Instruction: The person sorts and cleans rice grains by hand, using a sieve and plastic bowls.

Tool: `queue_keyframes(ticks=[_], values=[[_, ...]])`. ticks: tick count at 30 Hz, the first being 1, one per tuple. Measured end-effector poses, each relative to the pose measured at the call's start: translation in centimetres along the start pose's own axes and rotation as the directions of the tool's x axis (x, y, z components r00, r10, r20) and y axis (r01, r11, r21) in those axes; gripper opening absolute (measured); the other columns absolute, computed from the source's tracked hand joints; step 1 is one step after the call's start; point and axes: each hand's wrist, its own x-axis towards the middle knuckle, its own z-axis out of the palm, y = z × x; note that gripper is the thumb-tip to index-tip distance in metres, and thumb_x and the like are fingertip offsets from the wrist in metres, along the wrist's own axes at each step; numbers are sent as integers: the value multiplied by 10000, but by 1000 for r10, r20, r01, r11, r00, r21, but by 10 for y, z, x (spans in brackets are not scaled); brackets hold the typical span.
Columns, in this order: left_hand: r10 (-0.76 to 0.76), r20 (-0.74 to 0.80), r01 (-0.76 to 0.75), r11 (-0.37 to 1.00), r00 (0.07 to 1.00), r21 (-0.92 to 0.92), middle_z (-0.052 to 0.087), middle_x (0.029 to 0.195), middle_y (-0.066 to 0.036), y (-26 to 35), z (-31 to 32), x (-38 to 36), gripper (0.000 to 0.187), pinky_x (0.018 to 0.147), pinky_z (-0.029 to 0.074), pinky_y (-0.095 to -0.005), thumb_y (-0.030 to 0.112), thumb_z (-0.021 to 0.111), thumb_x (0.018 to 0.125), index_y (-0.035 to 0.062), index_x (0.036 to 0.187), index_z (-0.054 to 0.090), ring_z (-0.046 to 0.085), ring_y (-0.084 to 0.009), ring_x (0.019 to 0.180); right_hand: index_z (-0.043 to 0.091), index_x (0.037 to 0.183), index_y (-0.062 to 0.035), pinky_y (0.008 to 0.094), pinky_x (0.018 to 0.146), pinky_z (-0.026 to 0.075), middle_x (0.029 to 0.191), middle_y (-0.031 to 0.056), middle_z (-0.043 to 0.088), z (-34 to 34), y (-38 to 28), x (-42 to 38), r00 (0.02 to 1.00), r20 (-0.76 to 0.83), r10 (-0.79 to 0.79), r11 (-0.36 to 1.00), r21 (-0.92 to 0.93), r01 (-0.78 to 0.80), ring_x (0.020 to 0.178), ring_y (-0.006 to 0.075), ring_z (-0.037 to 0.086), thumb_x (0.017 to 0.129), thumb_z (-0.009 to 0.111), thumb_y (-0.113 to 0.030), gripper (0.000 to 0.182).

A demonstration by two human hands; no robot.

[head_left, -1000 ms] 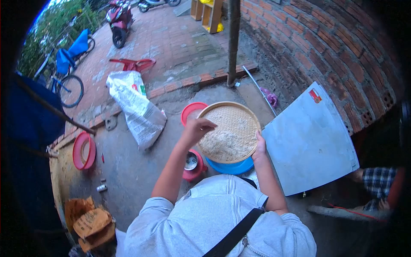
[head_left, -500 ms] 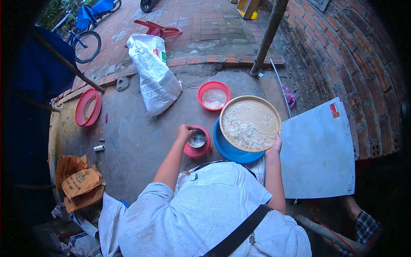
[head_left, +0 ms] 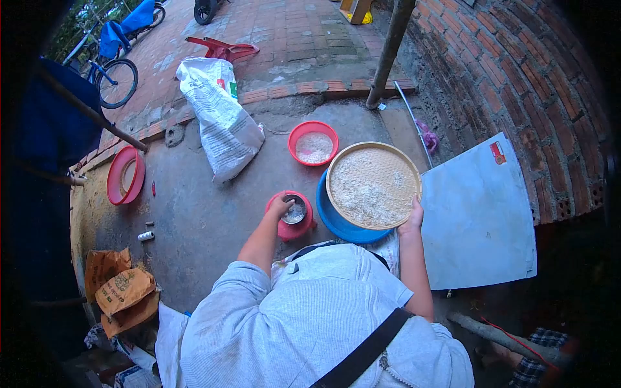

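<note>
My left hand (head_left: 281,206) grips the rim of a round metal cup (head_left: 303,220), its fingertips reaching over the edge. Pale grain lies in the cup, which is on or just above a red plastic stool (head_left: 272,205). With my right hand (head_left: 412,218) I hold the right edge of a round woven tray (head_left: 352,154), thumb on top. Whitish grain (head_left: 370,191) is spread across it, thickest toward the near side. The tray covers much of a blue basin (head_left: 330,216). Past the stool stands a red basin (head_left: 294,148) with more pale grain.
A white sack (head_left: 220,123) stands ahead, with a red chair (head_left: 223,49) behind it. Another red basin (head_left: 118,187) is at left, above brown paper bags (head_left: 126,291). On the right are a pale flat board (head_left: 479,220), a wooden pole (head_left: 390,55) and a brick wall (head_left: 504,71).
The fingers of my left hand now reach further over the cup's rim. My right hand keeps its hold on the tray. The whole view has shifted slightly.
</note>
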Motion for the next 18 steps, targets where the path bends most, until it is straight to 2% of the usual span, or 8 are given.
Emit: queue_keyframes(ticks=[2,6,8,9,13,16,17,18], values=[[-288,59,293,950,956,-109,600,1118,-172,43,-13,-27,571,581,530,-339,242,647,823,82,1325,426,635,-221,890,394,1313,-9,458,983,384,1278,178,486,-2,-1,-1,1000,-6,8,1000,8,-8,1148,333,487,940,374,-346,504],[-353,180,396,818,918,-417,583,1137,-169,42,-31,-19,550,620,541,-347,277,584,870,87,1344,378,618,-243,932,397,1310,-8,457,979,388,1274,182,487,-8,-2,3,1000,14,-6,1000,17,6,1140,337,493,940,373,-339,497],[-319,232,389,630,919,-672,554,1175,-170,60,-50,-30,524,663,544,-324,313,540,895,84,1337,376,626,-236,903,398,1309,-8,458,977,390,1273,184,487,-11,-1,4,999,37,-3,999,34,2,1137,337,496,940,373,-338,495],[-319,230,388,633,919,-670,554,1175,-170,71,-57,-33,524,663,544,-324,313,540,895,84,1337,376,626,-236,903,399,1308,-7,458,974,392,1270,186,489,-7,-4,2,999,51,18,999,33,-20,1132,338,499,940,372,-337,495],[-169,256,307,560,952,-770,509,1242,-179,136,-78,-61,521,711,539,-358,360,501,911,72,1329,384,602,-267,974,403,1302,-1,458,968,396,1262,188,496,9,-9,-4,994,90,55,998,-1,-56,1125,344,502,941,372,-337,495],[172,454,339,455,874,-824,485,1289,-126,186,-73,-89,551,832,496,-361,387,487,916,84,1358,361,551,-226,1076,430,1287,-5,457,980,388,1276,183,492,18,-11,-16,975,121,187,981,-71,-179,1135,327,504,927,399,-344,495],[325,459,286,459,827,-841,481,1298,-99,194,-67,-87,565,874,474,-349,398,484,916,88,1369,351,536,-200,1098,417,1304,-13,456,984,383,1288,167,487,13,-3,-9,972,202,116,989,-112,-95,1151,320,492,918,413,-356,516],[253,443,279,494,860,-823,485,1291,-72,228,-69,-94,545,885,462,-334,369,483,922,94,1373,348,535,-176,1091,405,1320,-21,455,988,379,1300,152,482,7,4,4,950,311,27,990,-138,17,1168,313,480,909,428,-368,539]])
